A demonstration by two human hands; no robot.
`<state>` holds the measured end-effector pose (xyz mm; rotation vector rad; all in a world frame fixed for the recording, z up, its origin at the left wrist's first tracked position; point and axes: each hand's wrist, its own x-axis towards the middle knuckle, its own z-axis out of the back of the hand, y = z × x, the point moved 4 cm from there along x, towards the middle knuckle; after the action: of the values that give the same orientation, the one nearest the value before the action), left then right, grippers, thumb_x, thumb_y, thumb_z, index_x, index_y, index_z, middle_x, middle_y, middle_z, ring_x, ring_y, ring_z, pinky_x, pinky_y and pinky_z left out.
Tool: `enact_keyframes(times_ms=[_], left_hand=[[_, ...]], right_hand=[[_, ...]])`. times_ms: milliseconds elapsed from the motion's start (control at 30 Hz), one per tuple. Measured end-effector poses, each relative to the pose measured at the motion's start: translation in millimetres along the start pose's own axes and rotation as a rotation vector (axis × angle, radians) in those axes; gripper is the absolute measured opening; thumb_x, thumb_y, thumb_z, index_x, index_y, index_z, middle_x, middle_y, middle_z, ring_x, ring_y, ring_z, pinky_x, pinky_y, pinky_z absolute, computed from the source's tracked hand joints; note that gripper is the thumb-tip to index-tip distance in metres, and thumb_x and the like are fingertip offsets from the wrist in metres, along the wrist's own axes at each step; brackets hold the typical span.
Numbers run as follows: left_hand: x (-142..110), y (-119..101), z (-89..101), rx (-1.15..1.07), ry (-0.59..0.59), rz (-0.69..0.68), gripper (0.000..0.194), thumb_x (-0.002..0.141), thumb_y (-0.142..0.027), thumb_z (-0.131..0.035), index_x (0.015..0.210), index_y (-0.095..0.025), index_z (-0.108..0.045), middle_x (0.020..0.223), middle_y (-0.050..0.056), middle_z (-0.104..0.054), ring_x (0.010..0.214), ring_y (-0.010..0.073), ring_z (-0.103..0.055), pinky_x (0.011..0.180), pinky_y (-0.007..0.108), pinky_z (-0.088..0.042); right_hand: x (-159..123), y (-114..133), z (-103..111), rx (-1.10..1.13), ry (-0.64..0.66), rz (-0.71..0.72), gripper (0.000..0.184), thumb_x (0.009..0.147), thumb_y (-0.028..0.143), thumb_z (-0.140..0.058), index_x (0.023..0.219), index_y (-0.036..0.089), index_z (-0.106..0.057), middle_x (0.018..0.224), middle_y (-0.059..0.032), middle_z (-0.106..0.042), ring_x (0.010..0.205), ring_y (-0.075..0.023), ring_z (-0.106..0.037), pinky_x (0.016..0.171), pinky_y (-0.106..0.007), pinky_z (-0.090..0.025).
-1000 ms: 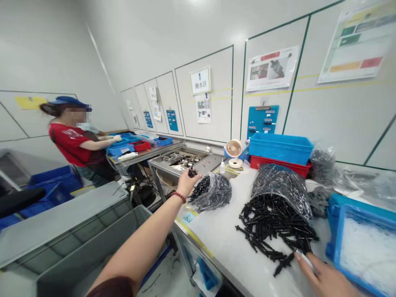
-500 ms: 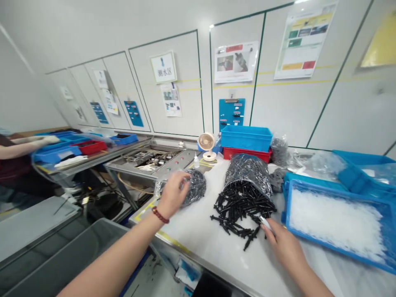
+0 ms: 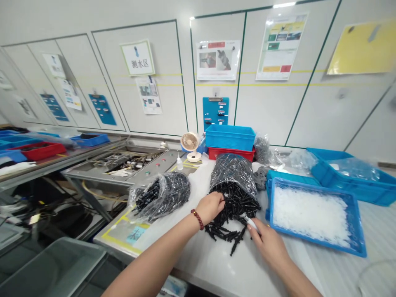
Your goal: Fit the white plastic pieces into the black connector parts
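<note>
A heap of slim black plastic parts (image 3: 229,235) spills from the mouth of a clear plastic bag (image 3: 233,169) onto the table. My left hand (image 3: 212,208), a beaded bracelet at its wrist, is at the heap's left edge. Its fingers are curled in against the black parts, and what they pinch, if anything, is hidden. My right hand (image 3: 267,241) is closed around a small white-handled tool (image 3: 252,224), whose tip points at the heap's right side. A second clear bag of black parts (image 3: 163,196) lies on its side, left of my left hand.
At right stands a blue tray (image 3: 315,243) of small white pieces, with a larger blue bin (image 3: 371,185) behind it. A cream fan (image 3: 190,142), a dropper bottle (image 3: 180,163) and a blue bin on a red one (image 3: 230,138) stand along the back.
My left hand has moved right, from over the second bag to the heap of black parts. My right hand keeps the white-handled tool beside the heap. The view has turned right.
</note>
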<state>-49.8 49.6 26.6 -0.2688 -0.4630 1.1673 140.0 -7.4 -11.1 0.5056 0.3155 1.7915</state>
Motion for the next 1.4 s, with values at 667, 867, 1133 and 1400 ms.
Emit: enact_keyframes(times_ms=[667,867,1133,1400], left_hand=[[-14,-24,-36.9,-1.048,0.2,-0.126,0.022,0.077,-0.031,-0.055,0.088,-0.013,-0.062,0.089,0.007,-0.06,0.083,0.015,-0.055,0.074,0.024,-0.045],[-17,-19,-41.7,-0.918,0.205,-0.102,0.036,0.08,-0.025,-0.049,0.115,-0.015,-0.049,0.071,0.0,-0.059,0.058,0.0099,-0.051,0.057,0.02,-0.044],[-16,-17,-32.2,-0.733,0.129,-0.223,0.023,0.083,-0.026,-0.046,0.094,-0.016,-0.064,0.087,0.006,-0.062,0.061,0.0105,-0.056,0.058,0.019,-0.046],[-22,-25,-36.3,-0.61,0.289,-0.191,0.009,0.082,-0.016,-0.049,0.088,-0.018,-0.056,0.07,-0.002,-0.066,0.067,0.0111,-0.062,0.063,0.017,-0.044]], right_hand=[[-3,4,6,0.068,-0.01,0.0,0.032,0.085,0.039,-0.029,0.062,0.02,-0.042,0.056,0.0001,-0.05,0.053,-0.013,-0.046,0.05,-0.022,-0.028],[-3,2,8,0.03,-0.027,-0.03,0.034,0.085,0.039,-0.03,0.062,0.02,-0.045,0.055,0.0005,-0.051,0.053,-0.0126,-0.047,0.049,-0.022,-0.027],[-3,4,9,-0.068,0.02,-0.085,0.029,0.081,0.034,-0.035,0.06,0.019,-0.048,0.056,0.0001,-0.054,0.053,-0.0126,-0.048,0.049,-0.022,-0.022],[-5,7,4,-0.26,0.033,-0.023,0.027,0.081,0.031,-0.039,0.062,0.02,-0.053,0.057,-0.0014,-0.059,0.054,-0.0135,-0.052,0.048,-0.024,-0.018]])
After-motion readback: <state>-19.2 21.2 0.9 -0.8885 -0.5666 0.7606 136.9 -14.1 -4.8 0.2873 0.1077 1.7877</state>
